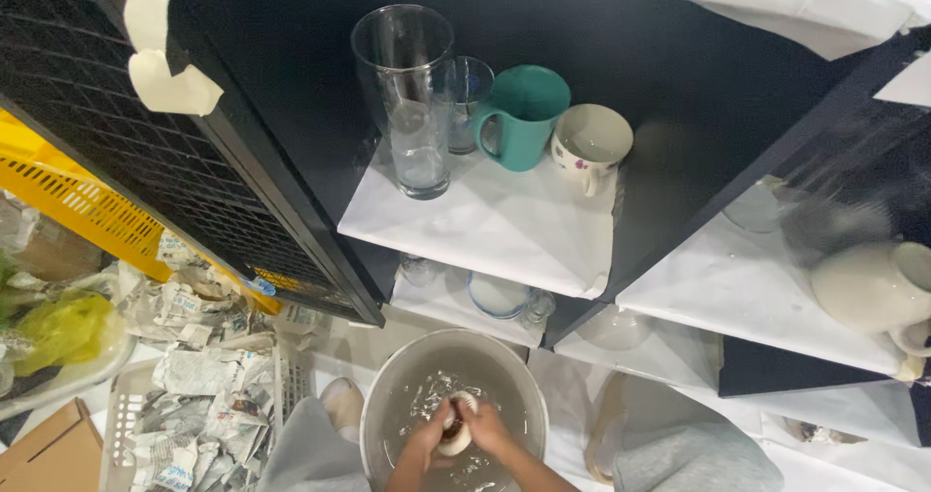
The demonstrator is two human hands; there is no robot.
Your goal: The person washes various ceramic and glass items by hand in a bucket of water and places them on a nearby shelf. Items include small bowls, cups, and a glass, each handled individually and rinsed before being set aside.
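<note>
Down between my grey-clad knees (310,448) sits the metal basin (388,395) of water; I see my left hand (430,437) and right hand (488,428) closed together on a small white cup (456,437), lying between them, mouth tilted up-left.

Both hands are in a metal bowl (388,395) of water. The left hand (432,436) and the right hand (488,428) grip a small white cup (456,436). Above, a shelf (504,235) carries a tall glass (407,104), a teal mug (524,119) and a white mug (590,145).
</note>
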